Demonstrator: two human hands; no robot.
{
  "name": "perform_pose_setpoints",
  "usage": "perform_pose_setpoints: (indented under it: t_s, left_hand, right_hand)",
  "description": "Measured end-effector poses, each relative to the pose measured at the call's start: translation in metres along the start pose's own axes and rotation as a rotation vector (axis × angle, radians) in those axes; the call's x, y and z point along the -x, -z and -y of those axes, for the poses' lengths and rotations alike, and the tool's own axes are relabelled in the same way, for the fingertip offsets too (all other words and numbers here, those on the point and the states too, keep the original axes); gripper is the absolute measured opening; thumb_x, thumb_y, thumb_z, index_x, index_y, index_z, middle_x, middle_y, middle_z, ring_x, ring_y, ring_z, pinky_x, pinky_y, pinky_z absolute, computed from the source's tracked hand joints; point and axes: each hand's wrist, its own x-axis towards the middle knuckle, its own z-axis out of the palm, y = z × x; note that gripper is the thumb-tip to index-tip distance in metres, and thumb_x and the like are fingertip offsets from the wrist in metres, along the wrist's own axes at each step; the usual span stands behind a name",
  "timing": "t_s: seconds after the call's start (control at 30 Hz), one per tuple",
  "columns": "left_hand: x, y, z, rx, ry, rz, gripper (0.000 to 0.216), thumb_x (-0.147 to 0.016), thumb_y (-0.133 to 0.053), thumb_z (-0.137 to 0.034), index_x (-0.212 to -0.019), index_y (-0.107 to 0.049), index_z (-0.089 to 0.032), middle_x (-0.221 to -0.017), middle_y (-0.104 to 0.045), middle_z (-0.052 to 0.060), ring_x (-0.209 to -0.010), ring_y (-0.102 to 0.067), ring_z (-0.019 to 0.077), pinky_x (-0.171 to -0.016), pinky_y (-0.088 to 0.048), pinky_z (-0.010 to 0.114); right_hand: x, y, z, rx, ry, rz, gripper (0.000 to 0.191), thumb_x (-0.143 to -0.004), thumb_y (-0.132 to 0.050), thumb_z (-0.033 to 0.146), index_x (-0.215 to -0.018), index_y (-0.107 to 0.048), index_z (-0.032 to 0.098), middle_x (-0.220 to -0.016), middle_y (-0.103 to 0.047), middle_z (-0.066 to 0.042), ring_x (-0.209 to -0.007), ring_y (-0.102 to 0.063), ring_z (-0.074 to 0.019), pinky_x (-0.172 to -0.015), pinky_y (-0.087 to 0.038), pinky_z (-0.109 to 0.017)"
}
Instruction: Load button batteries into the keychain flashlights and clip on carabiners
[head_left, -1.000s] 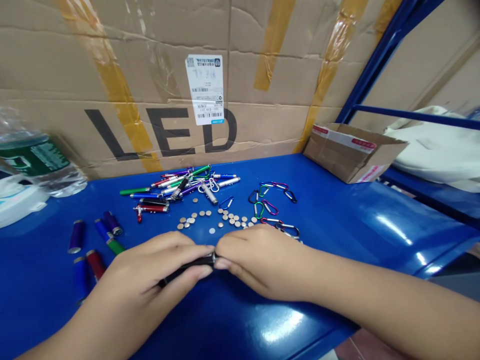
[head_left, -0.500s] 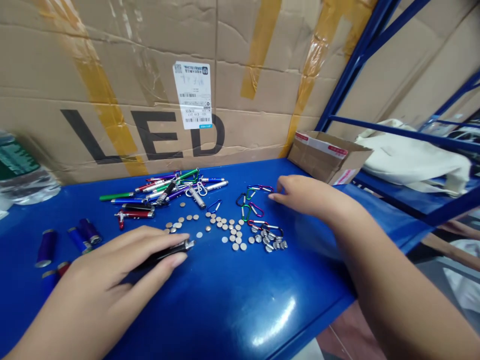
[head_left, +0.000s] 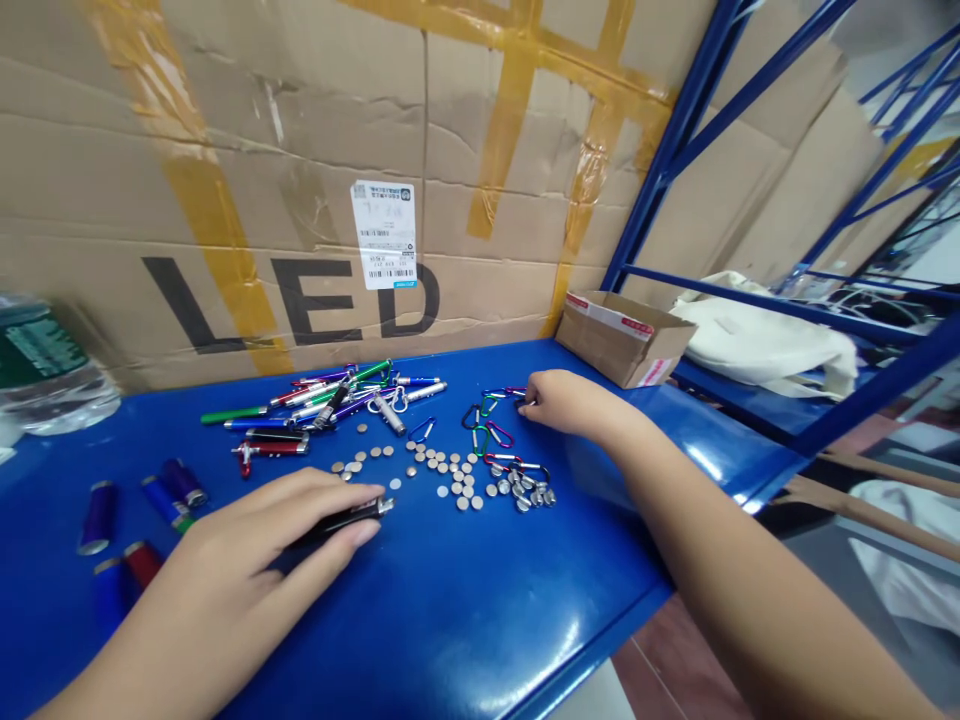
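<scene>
My left hand (head_left: 292, 550) is closed around a black mini flashlight (head_left: 352, 517), whose silver end sticks out past thumb and forefinger. Over by the carabiners, my right hand (head_left: 559, 400) has its fingers bent together; a small dark piece shows at the fingertips, too small to make out. Several coloured carabiners (head_left: 495, 435) lie just left of and below that hand. Between the hands are scattered button cells (head_left: 457, 477) and a cluster of small silver caps (head_left: 529, 490). Blue, purple and red tubes (head_left: 97, 515) lie beyond my left hand.
A pile of assembled mini flashlights (head_left: 337, 395) lies at the back of the blue table (head_left: 450, 620). Behind stands a big LED carton (head_left: 300, 150). A small cardboard box (head_left: 622, 340) is back right, a water bottle (head_left: 45, 360) far left. Another person's arm (head_left: 862, 510) shows at right.
My right hand has come down onto the carabiners' right end, its fingers drawn together. The left hand keeps the black mini flashlight. The whole view has shifted slightly.
</scene>
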Motion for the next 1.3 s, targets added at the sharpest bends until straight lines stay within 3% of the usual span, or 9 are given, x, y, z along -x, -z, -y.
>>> perform_pose_setpoints:
  t_s: [0.23, 0.37, 0.5, 0.63, 0.73, 0.83, 0.93, 1.1, 1.3]
  left_hand:
    - [0.001, 0.002, -0.008, 0.07, -0.006, 0.052, 0.026, -0.088, -0.057, -0.05, -0.09, -0.074, -0.031, -0.093, -0.075, -0.005, -0.08, -0.072, 0.0125, -0.075, -0.055, 0.015]
    - [0.002, 0.003, -0.007, 0.103, -0.007, 0.081, 0.022, -0.088, -0.058, -0.047, -0.092, -0.073, -0.032, -0.092, -0.075, -0.005, -0.08, -0.071, 0.0116, -0.076, -0.054, 0.014]
    - [0.004, 0.002, -0.008, 0.137, 0.063, 0.102, 0.025, -0.09, -0.053, -0.046, -0.101, -0.069, -0.03, -0.099, -0.074, -0.003, -0.089, -0.071, 0.0143, -0.081, -0.054, 0.018]
    - [0.005, -0.001, -0.013, 0.144, 0.251, 0.105, 0.033, -0.094, -0.043, -0.045, -0.111, -0.061, -0.025, -0.105, -0.072, 0.002, -0.096, -0.069, 0.0173, -0.075, -0.054, 0.02]
    - [0.002, -0.003, -0.017, 0.207, 0.285, 0.152, 0.033, -0.093, -0.041, -0.049, -0.096, -0.061, -0.023, -0.087, -0.071, 0.002, -0.079, -0.068, 0.0167, -0.062, -0.052, 0.02]
    - [0.0, -0.004, -0.021, 0.267, 0.298, 0.237, 0.035, -0.09, -0.044, -0.051, -0.078, -0.058, -0.022, -0.068, -0.064, -0.001, -0.062, -0.061, 0.0146, -0.052, -0.046, 0.02]
    - [0.0, -0.005, -0.024, 0.3, 0.356, 0.32, 0.036, -0.089, -0.045, -0.05, -0.07, -0.055, -0.021, -0.063, -0.06, -0.001, -0.059, -0.057, 0.0141, -0.05, -0.043, 0.02]
    - [0.0, -0.006, -0.025, 0.316, 0.449, 0.299, 0.028, -0.086, -0.051, -0.047, -0.082, -0.057, -0.021, -0.069, -0.061, -0.002, -0.061, -0.054, 0.013, -0.051, -0.041, 0.02]
    - [-0.001, 0.0, -0.026, 0.359, 0.319, 0.378, 0.028, -0.089, -0.05, -0.041, -0.071, -0.058, -0.02, -0.063, -0.06, -0.003, -0.059, -0.054, 0.0118, -0.055, -0.041, 0.02]
  right_hand:
    - [-0.003, -0.003, 0.0, 0.012, 0.009, 0.047, 0.024, -0.089, -0.05, 0.025, -0.087, -0.07, 0.011, -0.092, -0.07, -0.014, -0.078, -0.064, -0.0217, -0.064, -0.041, -0.029]
    - [0.004, 0.002, 0.004, -0.021, 0.087, -0.098, 0.021, -0.091, -0.048, 0.022, -0.089, -0.066, 0.01, -0.099, -0.067, -0.016, -0.09, -0.062, -0.0229, -0.078, -0.043, -0.03]
    - [0.02, 0.006, 0.027, -0.437, 0.429, -0.394, 0.012, -0.093, -0.048, 0.023, -0.092, -0.057, 0.014, -0.104, -0.063, -0.012, -0.099, -0.058, -0.0192, -0.089, -0.043, -0.031]
    - [0.049, 0.004, 0.068, -0.702, 0.815, -0.212, 0.01, -0.095, -0.045, 0.025, -0.092, -0.05, 0.017, -0.1, -0.064, -0.008, -0.089, -0.059, -0.0153, -0.08, -0.048, -0.03]
    - [0.067, -0.001, 0.092, -0.575, 0.954, -0.242, 0.007, -0.093, -0.051, 0.023, -0.092, -0.054, 0.016, -0.094, -0.064, -0.006, -0.085, -0.057, -0.0156, -0.078, -0.047, -0.03]
    - [0.074, -0.01, 0.102, -0.381, 1.054, -0.455, 0.018, -0.096, -0.048, 0.027, -0.088, -0.057, 0.013, -0.094, -0.064, -0.009, -0.088, -0.055, -0.0181, -0.08, -0.046, -0.032]
    - [0.072, -0.018, 0.101, -0.286, 1.083, -0.582, 0.029, -0.1, -0.038, 0.027, -0.086, -0.059, 0.013, -0.09, -0.064, -0.009, -0.084, -0.054, -0.0173, -0.076, -0.045, -0.031]
    - [0.068, -0.025, 0.097, -0.297, 1.104, -0.673, 0.029, -0.1, -0.037, 0.022, -0.085, -0.06, 0.014, -0.093, -0.064, -0.007, -0.087, -0.055, -0.0153, -0.077, -0.045, -0.028]
    - [0.071, -0.027, 0.096, -0.381, 1.151, -0.629, 0.029, -0.1, -0.04, 0.026, -0.083, -0.06, 0.015, -0.083, -0.064, -0.005, -0.078, -0.058, -0.0138, -0.071, -0.046, -0.026]
